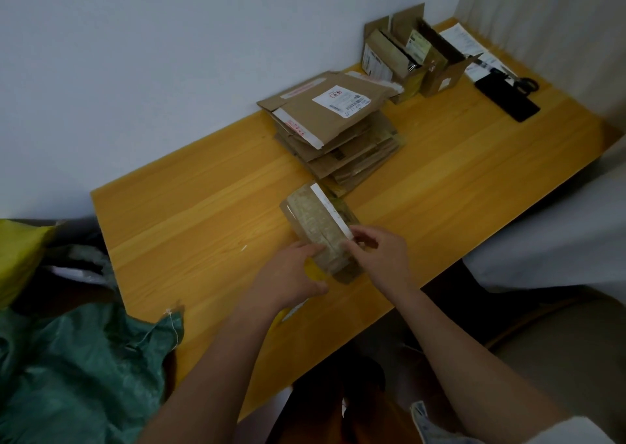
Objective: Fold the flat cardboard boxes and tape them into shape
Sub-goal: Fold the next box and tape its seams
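I hold a small box (321, 226) near the table's (189, 226) front edge, close in so both hands reach it. My left hand (291, 274) steadies its near end, fingers curled at the side, with something yellow under the palm; I cannot tell what. My right hand (379, 253) pinches the white strip along its right edge. The flat stack (335, 128) lies just behind, folded boxes (413, 53) at the far corner, scissors (523, 82) beyond. Bare wood to the left gives turning room
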Tool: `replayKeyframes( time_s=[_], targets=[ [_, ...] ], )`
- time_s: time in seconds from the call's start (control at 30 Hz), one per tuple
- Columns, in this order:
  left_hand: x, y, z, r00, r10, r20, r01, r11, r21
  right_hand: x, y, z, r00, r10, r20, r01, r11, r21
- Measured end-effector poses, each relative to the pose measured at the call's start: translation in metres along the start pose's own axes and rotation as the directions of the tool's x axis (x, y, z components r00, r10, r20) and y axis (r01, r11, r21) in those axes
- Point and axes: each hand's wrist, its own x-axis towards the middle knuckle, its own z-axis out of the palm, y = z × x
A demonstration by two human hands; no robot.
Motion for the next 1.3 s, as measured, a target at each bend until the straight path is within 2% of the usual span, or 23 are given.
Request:
replayKeyframes(
  time_s=[0.23,0.37,0.67,0.93,1.1,1.2,1.3],
  targets=[
    [-0.004,-0.004,0.001,0.998,-0.032,-0.049,0.028,0.997,-0.07,0.002,0.003,0.01,0.987,-0.148,-0.065,0.139,0.982,-0.13],
    [-0.006,0.0,0.004,0.992,-0.066,-0.11,0.049,0.987,-0.15,0.008,0.008,0.002,0.998,-0.04,-0.044,0.035,0.995,-0.094],
    [-0.003,0.007,0.006,0.968,-0.19,-0.162,0.189,0.982,-0.023,0.014,0.014,0.0,1.0,0.002,-0.011,-0.003,0.997,-0.076],
    [0.007,-0.001,0.006,0.962,-0.241,-0.127,0.234,0.97,-0.063,0.018,0.013,-0.003,0.999,0.035,0.008,-0.035,0.999,-0.037],
    [0.004,-0.003,0.01,0.956,-0.261,-0.136,0.259,0.965,-0.029,0.014,0.007,0.004,0.997,-0.063,0.035,0.07,0.949,-0.306],
    [0.001,-0.002,0.013,0.948,-0.281,-0.148,0.283,0.959,-0.008,0.009,-0.002,0.013,0.985,-0.011,0.169,0.087,0.889,-0.45],
    [-0.002,-0.005,0.016,0.95,-0.266,-0.165,0.26,0.964,-0.056,0.005,-0.006,0.021,0.993,0.022,0.119,0.028,0.915,-0.403]
  ],
)
